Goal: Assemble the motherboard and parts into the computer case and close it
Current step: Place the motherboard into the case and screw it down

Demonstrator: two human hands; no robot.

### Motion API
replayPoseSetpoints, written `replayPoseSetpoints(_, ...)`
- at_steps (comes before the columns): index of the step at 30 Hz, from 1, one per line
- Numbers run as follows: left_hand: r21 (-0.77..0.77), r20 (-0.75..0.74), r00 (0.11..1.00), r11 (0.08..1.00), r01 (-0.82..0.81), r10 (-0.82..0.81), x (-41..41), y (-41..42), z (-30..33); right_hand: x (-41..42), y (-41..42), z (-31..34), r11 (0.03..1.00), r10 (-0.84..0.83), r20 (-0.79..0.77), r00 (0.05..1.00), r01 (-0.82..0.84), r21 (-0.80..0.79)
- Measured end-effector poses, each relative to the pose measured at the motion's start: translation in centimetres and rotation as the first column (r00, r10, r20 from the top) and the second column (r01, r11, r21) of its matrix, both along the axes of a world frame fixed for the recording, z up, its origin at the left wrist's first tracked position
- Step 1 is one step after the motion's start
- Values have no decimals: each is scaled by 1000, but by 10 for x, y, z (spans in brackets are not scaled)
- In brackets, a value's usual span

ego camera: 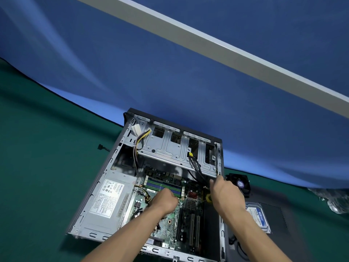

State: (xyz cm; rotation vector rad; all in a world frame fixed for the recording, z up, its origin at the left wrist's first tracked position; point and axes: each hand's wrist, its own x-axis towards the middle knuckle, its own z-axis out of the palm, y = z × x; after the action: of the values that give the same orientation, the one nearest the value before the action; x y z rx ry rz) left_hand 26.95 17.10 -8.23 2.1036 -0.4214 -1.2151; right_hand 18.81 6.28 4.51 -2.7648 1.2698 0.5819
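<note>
The open computer case [105,171] lies on its side on the green table. Inside it sits the green motherboard [171,220] with memory sticks [162,184] in their slots. The silver power supply [107,201] fills the case's left side. My left hand [165,202] rests curled on the board just below the memory sticks; whether it holds anything is hidden. My right hand [224,191] is at the case's right wall, fingers pinched near the black cables [196,167] that hang from the drive cage [173,148].
A black fan [240,183] lies outside the case on the right, with a hard drive [258,217] nearer me on a dark panel [281,220]. A small black connector [101,147] lies on the table to the left. A blue backdrop rises behind.
</note>
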Motion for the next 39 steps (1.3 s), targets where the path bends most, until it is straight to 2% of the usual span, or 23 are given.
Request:
replayPoseSetpoints(4, -1, 14, 1000, 1000, 23, -23, -1, -1, -1, 3, -4, 7, 982, -41, 24, 999, 36, 188)
replayPoseSetpoints(8, -15, -4, 1000, 1000, 25, -25, -1, -1, -3, 2, -1, 4, 999, -19, 6, 1000, 19, 51)
replayPoseSetpoints(11, -27, -15, 1000, 999, 18, -18, 1, 0, -4, 8, 0, 4, 983, -63, -24, 998, 66, 173)
replayPoseSetpoints(15, -28, -21, 1000, 1000, 4, -5, 0, -1, -5, 11, -4, 5, 989, -80, -47, 996, 85, 124)
replayPoseSetpoints(19, -18, -14, 1000, 1000, -10, 10, 1, 0, -2, 10, -5, 7, 972, -104, -3, 995, 102, 213)
replayPoseSetpoints(23, -19, -5, 1000, 1000, -16, 15, 0, -1, -2, 5, -4, 3, 998, -41, -1, 999, 41, 53)
replayPoseSetpoints(27, -24, 1, 1000, 1000, -8, 8, 0, -2, -7, 7, 3, 0, 992, -93, -6, 996, 93, 90)
replayPoseSetpoints(31, -36, -13, 1000, 999, -16, 15, 1, -4, -10, 4, 4, -2, 990, -133, 7, 991, 132, 42)
replayPoseSetpoints(35, -34, -15, 1000, 999, -3, 3, 2, -4, -12, 3, 4, 0, 985, -90, 43, 995, 83, 148)
replayPoseSetpoints(38, -41, -25, 1000, 999, -7, 6, 2, -4, -13, 2, 0, 2, 997, -58, 36, 998, 56, 59)
replayPoseSetpoints(39, -42, -26, 1000, 999, -8, 7, 2, -3, -13, 1, -1, 3, 995, -71, 40, 997, 68, 75)
